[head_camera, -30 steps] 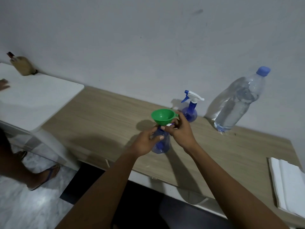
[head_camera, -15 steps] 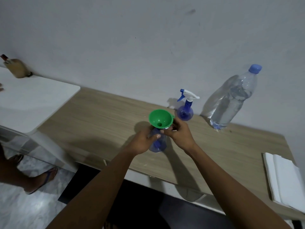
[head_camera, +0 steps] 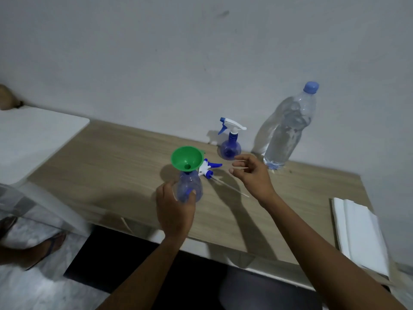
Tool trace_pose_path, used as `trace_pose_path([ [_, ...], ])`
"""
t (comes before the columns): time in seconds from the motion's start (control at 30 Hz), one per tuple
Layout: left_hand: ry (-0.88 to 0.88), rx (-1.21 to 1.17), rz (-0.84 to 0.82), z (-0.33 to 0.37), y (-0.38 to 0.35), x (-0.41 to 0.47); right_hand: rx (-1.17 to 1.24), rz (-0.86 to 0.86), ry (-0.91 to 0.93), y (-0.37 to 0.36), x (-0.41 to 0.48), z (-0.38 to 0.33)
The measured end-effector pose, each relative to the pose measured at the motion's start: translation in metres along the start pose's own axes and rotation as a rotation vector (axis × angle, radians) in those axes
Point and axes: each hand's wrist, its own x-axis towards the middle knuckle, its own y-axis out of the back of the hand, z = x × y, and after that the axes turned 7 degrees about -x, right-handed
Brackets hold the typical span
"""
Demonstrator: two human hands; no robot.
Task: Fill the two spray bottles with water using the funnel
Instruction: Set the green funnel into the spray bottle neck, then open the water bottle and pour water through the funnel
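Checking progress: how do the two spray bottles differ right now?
The near bottle is open, with the funnel in its neck; the far bottle has its sprayer on. The left hand holds the near bottle; the far bottle stands untouched. Both are blue, round and upright.

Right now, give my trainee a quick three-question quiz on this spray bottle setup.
1. True or false: the green funnel sits in the neck of the near spray bottle, which the left hand holds.
2. Which hand holds nothing? A: left hand. B: right hand.
3. Fill in: the water bottle carries a blue ____ on top.
Key: 1 true; 2 B; 3 cap.
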Motion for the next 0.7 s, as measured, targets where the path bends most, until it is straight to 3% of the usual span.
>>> trace_pose_path([
  [0.07, 0.025, -0.023, -0.021, 0.009, -0.014, -0.022, -0.028, 0.033, 0.006, 0.018, 0.005, -0.002],
  [0.2, -0.055, -0.226, -0.313, 0.044, -0.06, -0.031, -0.101, 0.189, 0.039, 0.063, 0.024, -0.016],
  [0.37, -0.238, -0.251, -0.444, 0.132, -0.123, 0.016, -0.208, 0.466, 0.137, 0.126, 0.061, -0.055],
  [0.47, -0.262, -0.193, -0.585, 0.181, -0.149, 0.047, -0.28, 0.608, 0.189, 0.153, 0.09, -0.081],
  [0.7, -0.189, -0.093, -0.805, 0.21, -0.173, 0.075, -0.545, 0.426, 0.067, 0.176, 0.135, -0.09],
])
